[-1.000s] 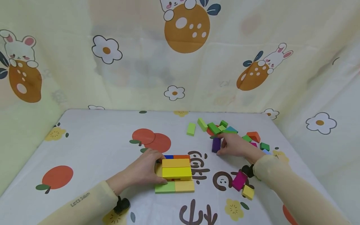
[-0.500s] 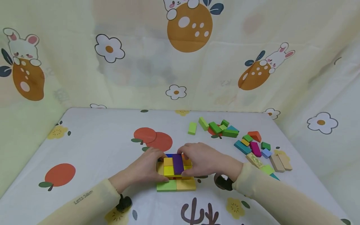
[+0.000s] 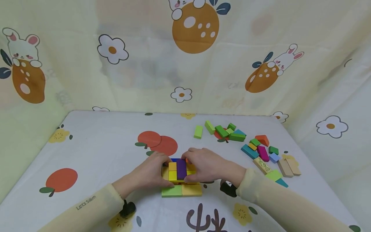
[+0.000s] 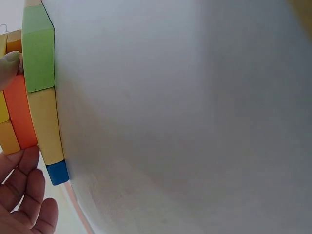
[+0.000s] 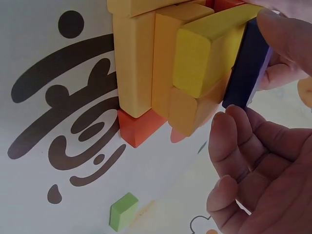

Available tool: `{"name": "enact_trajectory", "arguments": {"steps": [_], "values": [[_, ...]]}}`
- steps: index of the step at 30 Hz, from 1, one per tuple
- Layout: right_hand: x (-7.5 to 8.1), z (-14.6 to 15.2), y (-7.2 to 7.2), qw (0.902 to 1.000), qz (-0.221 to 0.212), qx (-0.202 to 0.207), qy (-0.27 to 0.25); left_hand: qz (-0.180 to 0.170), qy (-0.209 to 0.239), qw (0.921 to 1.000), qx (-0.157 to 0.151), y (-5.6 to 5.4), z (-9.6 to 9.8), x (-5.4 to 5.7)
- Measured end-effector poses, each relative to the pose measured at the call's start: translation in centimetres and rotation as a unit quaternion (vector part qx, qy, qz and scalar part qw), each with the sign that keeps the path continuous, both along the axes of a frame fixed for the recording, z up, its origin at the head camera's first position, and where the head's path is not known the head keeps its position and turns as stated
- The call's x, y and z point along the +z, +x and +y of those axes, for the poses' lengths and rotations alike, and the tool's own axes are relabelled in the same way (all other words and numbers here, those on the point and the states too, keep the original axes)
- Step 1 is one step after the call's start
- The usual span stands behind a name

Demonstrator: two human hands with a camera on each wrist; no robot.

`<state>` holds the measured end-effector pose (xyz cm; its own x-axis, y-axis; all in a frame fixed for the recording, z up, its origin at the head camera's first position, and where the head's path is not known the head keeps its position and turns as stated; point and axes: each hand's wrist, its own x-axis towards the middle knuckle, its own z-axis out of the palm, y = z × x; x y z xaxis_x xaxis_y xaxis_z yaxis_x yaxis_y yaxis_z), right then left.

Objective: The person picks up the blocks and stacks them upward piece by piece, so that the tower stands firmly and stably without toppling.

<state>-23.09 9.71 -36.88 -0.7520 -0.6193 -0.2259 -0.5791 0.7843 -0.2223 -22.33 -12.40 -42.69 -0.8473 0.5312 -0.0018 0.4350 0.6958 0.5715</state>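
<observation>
A low stack of coloured wooden blocks stands mid-table, with a light green block (image 3: 171, 191) and a pale yellow block (image 3: 192, 190) along its front bottom. My left hand (image 3: 146, 172) grips its left side, thumb in front and fingers behind; in the left wrist view they pinch an orange-red block (image 4: 22, 112). Across the yellow blocks (image 3: 172, 176) on top lies a purple block (image 3: 181, 169), pinched front to back by my right hand (image 3: 207, 164). The right wrist view shows this dark purple block (image 5: 247, 68) against the yellow ones. Both hands hide parts of the stack.
Loose blocks lie at the back right, among them a green block (image 3: 237, 137), a teal block (image 3: 250, 151), a magenta block (image 3: 263, 153), an orange block (image 3: 262, 140) and plain wooden blocks (image 3: 285, 168). A patterned cloth (image 3: 139, 80) hangs behind the table.
My right hand has carried the purple block left from beside the loose blocks onto the stack. Over the last half second it has shifted slightly left. My left hand keeps its grip.
</observation>
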Motion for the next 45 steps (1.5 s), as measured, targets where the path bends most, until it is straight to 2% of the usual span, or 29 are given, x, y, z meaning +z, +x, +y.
{"name": "enact_trajectory", "arguments": {"steps": [22,28,31,34,36,39,42,45], "values": [[-0.2,0.0,0.1,1.0,0.002,-0.001,0.0,0.004,-0.002,1.0,-0.003,0.0,0.1,0.1],[0.6,0.6,0.1,0.9998,-0.008,-0.015,-0.011,0.006,-0.002,1.0,-0.002,0.1,0.1,0.0],[1.6,2.4,-1.2,0.9983,0.005,-0.041,-0.042,0.003,0.001,1.0,0.006,0.1,-0.1,0.0],[2.0,6.0,-4.2,0.9925,0.053,-0.087,-0.067,0.001,0.002,0.9999,0.012,0.1,-0.2,-0.1],[1.6,9.0,-6.5,0.9864,0.082,-0.128,-0.061,0.002,0.001,0.9999,0.012,0.1,-0.3,-0.1],[0.4,13.3,-8.9,0.9778,0.088,-0.189,-0.019,0.002,-0.001,0.9999,0.011,0.1,-0.2,-0.1],[-0.8,16.1,-10.0,0.974,0.071,-0.213,0.027,0.002,0.001,1.0,0.009,0.1,-0.1,0.0],[-1.6,17.3,-10.3,0.9726,0.068,-0.217,0.048,0.001,0.004,0.9999,0.009,0.1,0.0,0.0]]}}
